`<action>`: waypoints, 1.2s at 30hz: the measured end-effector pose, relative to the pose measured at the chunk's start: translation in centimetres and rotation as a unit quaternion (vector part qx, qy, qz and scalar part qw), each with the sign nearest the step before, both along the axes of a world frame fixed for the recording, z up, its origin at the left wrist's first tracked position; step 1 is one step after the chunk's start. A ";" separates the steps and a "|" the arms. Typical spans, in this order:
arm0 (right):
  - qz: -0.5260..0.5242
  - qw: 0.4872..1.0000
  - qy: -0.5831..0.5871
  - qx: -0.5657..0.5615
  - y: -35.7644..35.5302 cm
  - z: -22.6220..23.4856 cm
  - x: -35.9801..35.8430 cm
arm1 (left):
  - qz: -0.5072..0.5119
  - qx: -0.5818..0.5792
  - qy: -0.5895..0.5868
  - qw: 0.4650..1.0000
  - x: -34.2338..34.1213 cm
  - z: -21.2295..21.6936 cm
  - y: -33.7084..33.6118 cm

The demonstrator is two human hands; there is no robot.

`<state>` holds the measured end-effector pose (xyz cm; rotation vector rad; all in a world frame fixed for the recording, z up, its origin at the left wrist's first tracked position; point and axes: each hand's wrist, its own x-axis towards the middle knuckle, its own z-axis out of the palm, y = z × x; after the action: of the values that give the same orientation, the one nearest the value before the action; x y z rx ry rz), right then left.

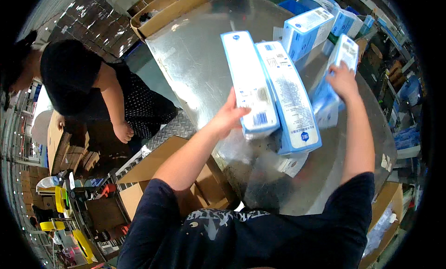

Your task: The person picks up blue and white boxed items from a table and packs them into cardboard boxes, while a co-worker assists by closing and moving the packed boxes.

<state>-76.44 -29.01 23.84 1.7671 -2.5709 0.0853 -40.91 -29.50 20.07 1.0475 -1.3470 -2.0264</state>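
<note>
My left hand (229, 115) is closed on the near left side of a long blue-and-white carton (246, 74), its thumb on the printed face. Right beside that carton lies a second long blue-and-white carton (290, 95), tilted a little and close against it. My right hand (344, 82) grips another blue-and-white carton (348, 51) at the right, fingers over its upper face; the carton's lower part is blurred. Behind these, a blue-and-white carton (309, 30) stands on the metal table (195, 46). A pale paper sheet (293, 166) lies partly under the near cartons.
More blue packages (344, 24) stand at the far right. An open cardboard box (174, 11) sits at the table's far left edge, another (204, 183) below its near left edge. A person in dark clothes (74, 78) stands at the left. A lined box (385, 222) is at lower right.
</note>
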 end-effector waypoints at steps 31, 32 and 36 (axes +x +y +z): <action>0.006 0.782 -0.620 0.058 21.8 4.9 24.3 | 0.001 -0.367 -0.256 0.894 25.9 13.7 12.3; 0.100 0.788 -0.603 0.077 23.0 4.7 26.4 | -0.013 -0.325 -0.242 0.914 28.8 17.2 12.9; 0.407 0.702 -0.524 0.259 26.8 3.7 32.3 | -0.105 -0.254 -0.144 0.951 37.4 21.9 14.8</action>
<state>-44.17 -2.25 27.55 3.8889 -1.9420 0.5729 -3.56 -14.70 41.97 1.0116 -2.0699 -1.5549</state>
